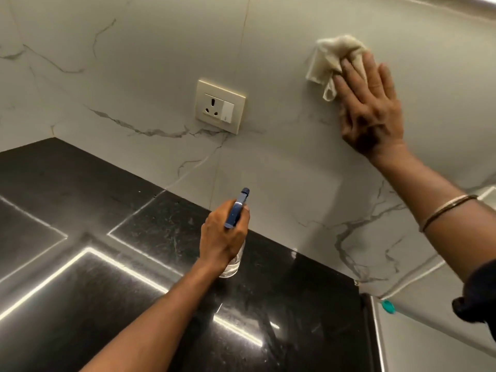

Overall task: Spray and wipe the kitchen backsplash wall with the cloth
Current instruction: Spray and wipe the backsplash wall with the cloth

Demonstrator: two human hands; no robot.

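Note:
The backsplash wall (pixel 161 63) is pale marble with grey veins. My right hand (pixel 371 106) lies flat against it at the upper right and presses a crumpled cream cloth (pixel 331 61) to the tile; part of the cloth is hidden under the fingers. My left hand (pixel 224 237) is lower, over the black countertop, wrapped around a spray bottle (pixel 237 210) with a blue head and a clear body. The nozzle points up towards the wall.
A cream socket and switch plate (pixel 220 106) sits on the wall left of the cloth. The glossy black countertop (pixel 80 251) reflects strip lights. A steel appliance edge with a teal clip (pixel 388 306) stands at the lower right.

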